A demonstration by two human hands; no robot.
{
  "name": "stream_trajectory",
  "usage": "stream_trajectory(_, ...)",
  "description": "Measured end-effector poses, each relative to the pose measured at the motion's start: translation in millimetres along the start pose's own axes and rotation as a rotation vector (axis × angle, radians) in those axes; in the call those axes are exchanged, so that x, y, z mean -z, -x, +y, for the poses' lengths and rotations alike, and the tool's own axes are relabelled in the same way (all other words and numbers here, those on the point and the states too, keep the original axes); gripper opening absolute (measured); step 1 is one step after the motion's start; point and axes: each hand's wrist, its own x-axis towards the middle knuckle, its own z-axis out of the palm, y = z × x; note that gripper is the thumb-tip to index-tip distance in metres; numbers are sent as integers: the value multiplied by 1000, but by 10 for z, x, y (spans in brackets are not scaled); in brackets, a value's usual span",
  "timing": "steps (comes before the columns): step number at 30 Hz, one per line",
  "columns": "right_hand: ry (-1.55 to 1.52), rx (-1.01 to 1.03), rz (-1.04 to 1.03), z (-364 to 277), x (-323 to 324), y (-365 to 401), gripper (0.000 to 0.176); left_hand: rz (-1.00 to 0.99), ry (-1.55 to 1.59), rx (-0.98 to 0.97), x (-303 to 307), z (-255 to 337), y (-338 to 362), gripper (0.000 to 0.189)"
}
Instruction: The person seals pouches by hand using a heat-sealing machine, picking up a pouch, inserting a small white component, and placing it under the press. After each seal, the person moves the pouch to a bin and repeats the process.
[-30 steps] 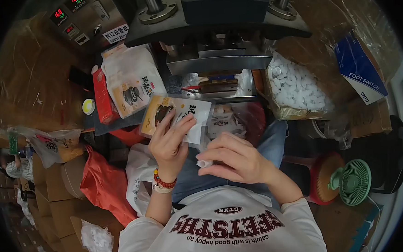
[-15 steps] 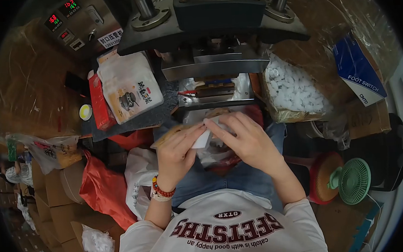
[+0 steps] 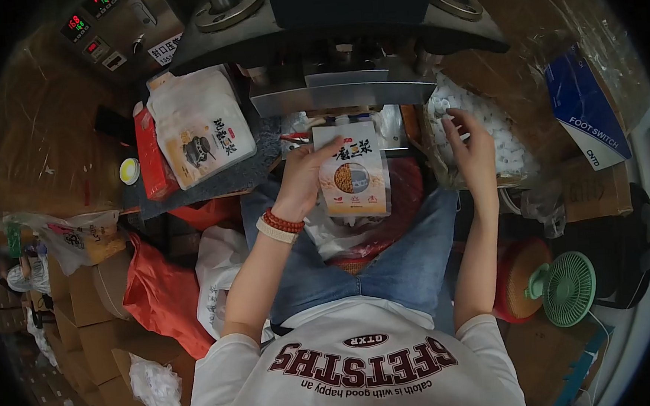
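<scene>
My left hand [image 3: 308,173] grips a printed pouch [image 3: 353,190] by its left edge, thumb over the front. The pouch is upright in front of the press, showing a round picture and dark lettering. At its top a small pale spout [image 3: 342,120] shows near the metal jaw. My right hand [image 3: 472,145] is over the box of small white plastic spouts [image 3: 499,136] on the right. Its thumb and forefinger come together at the box's near-left side on a small white spout, partly hidden by the fingers.
The heat press [image 3: 344,94] stands straight ahead, its control panel [image 3: 117,29] at upper left. A stack of flat pouches [image 3: 200,129] lies left beside a red box [image 3: 154,154]. A blue FOOT SWITCH box [image 3: 586,109] and a green fan [image 3: 568,288] are on the right.
My hands were together over my lap with the pouch and something white. The left has since brought the pouch up to the press, while the right has moved to the spout box.
</scene>
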Motion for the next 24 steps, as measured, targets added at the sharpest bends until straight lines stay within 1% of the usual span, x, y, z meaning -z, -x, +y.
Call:
stream_trajectory(1,72,-66,-98,107,-62,-22,24,-3,25,-7,4,4,-31,25)
stream_trajectory(2,69,-67,-100,200,-98,0,24,-5,50,-12,8,7,-50,25)
stream_trajectory(4,312,144,-94,263,-135,29,24,-18,42,-7,15,11,-75,27)
stream_trajectory(6,306,129,-130,272,-117,35,24,-32,31,3,43,-6,-64,28)
stream_trajectory(7,303,121,-155,255,-102,14,23,-48,2,42,74,6,-74,28)
stream_trajectory(8,300,121,-148,241,-93,11,23,-64,-28,80,106,41,-81,28)
stream_trajectory(9,276,126,-97,223,-82,21,24,-66,-33,73,123,139,-20,28)
stream_trajectory(10,252,136,-48,191,-67,24,25,40,-290,20,149,292,101,30)
stream_trajectory(11,248,146,-45,136,-24,32,25,153,-544,-33,228,424,181,33)
stream_trajectory(13,-52,132,128,-34,69,141,21,512,-1351,-780,707,497,208,48)
stream_trajectory(14,-60,132,124,-101,48,230,21,765,-2002,-745,776,499,347,69)
stream_trajectory(15,-376,88,122,-187,9,326,19,770,-2009,-743,908,452,454,69)
stream_trajectory(16,-692,41,119,-274,-31,434,18,523,-2001,-676,1081,352,538,74)
stream_trajectory(17,-839,41,22,-358,-78,549,19,280,-1977,-608,1177,292,624,79)
stream_trajectory(18,-878,56,-69,-500,-105,638,20,307,-1980,-742,1124,232,713,63)
stream_trajectory(19,-913,64,-166,-638,-102,710,20,298,-1989,-731,1157,243,780,63)
stream_trajectory(20,-909,109,-230,-698,-107,759,18,349,-1769,-623,1197,248,849,50)
stream_trajectory(21,-910,101,-232,-805,-118,796,18,397,-1544,-519,1212,257,902,39)
stream_trajectory(22,-1049,147,-157,-937,-132,809,18,431,-1375,-585,1062,327,926,29)
stream_trajectory(23,-1182,198,-78,-1032,-144,813,20,426,-1367,-589,988,300,947,29)
stream_trajectory(24,-1174,204,-73,-1064,-175,805,20,394,-1143,-628,927,252,984,31)
